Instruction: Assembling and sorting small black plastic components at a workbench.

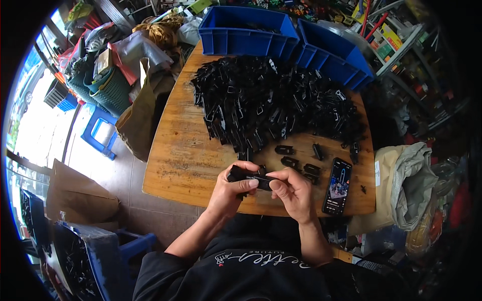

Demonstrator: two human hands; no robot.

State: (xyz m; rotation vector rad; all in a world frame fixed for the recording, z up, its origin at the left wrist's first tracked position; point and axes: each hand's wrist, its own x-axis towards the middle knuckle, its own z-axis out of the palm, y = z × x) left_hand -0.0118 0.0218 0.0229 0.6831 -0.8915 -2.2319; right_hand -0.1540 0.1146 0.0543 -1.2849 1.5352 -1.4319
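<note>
Close to the front edge of the wooden table, my left hand (231,193) is closed round a black plastic part (263,180), its thumb pressed on top. More black material sits inside the left palm, though I cannot make out how many pieces. My right hand (295,194) pinches the right end of the same part between thumb and fingers. A large heap of black plastic parts (261,100) spreads beyond both hands. Several loose black parts (289,162) lie just past my right hand. What kind of part these are is too small to tell.
Two blue bins (246,40) stand at the table's (170,160) far edge. A lit phone (337,186) lies at right. Beside the table are a sack (401,185) at right, a brown paper bag (138,115) and a blue stool (98,131) at left.
</note>
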